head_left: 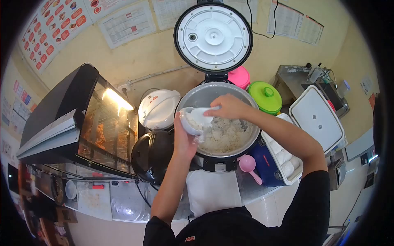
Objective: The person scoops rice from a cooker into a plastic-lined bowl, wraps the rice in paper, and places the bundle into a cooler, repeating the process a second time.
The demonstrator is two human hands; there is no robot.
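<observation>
My left hand holds a small white bowl, tilted, at the left side of the open rice cooker. A clear plastic film hangs at the bowl's lower edge, and white rice shows inside. My right hand is closed round the handle of a white rice paddle, whose blade is at the bowl's mouth. Loose rice fills the bottom of the cooker's pot below both hands. The cooker's lid stands raised behind.
At the left is a lit glass food warmer. Beside the cooker are a white-lidded pot, a black cooker, a green-lidded tub, a pink tub, a blue cooler holding white packets and a pink scoop.
</observation>
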